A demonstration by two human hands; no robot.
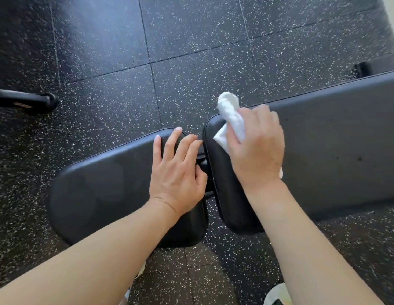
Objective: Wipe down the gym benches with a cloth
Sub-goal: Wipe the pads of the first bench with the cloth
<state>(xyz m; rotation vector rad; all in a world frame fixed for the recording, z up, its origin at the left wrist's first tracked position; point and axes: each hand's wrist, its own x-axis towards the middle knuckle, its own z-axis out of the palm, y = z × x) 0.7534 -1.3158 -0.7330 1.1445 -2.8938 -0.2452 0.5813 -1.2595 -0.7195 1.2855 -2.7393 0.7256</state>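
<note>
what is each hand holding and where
The right hand grips the bunched white cloth around its middle. The left hand holds nothing, resting flat on the seat pad.

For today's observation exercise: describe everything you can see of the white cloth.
The white cloth looks like soft, textured fabric, bunched and crumpled rather than spread flat. The right hand grips it, with one rounded end sticking up past the fingers and a corner poking out at the thumb side. It is pressed onto the near end of the long black bench pad.
</note>
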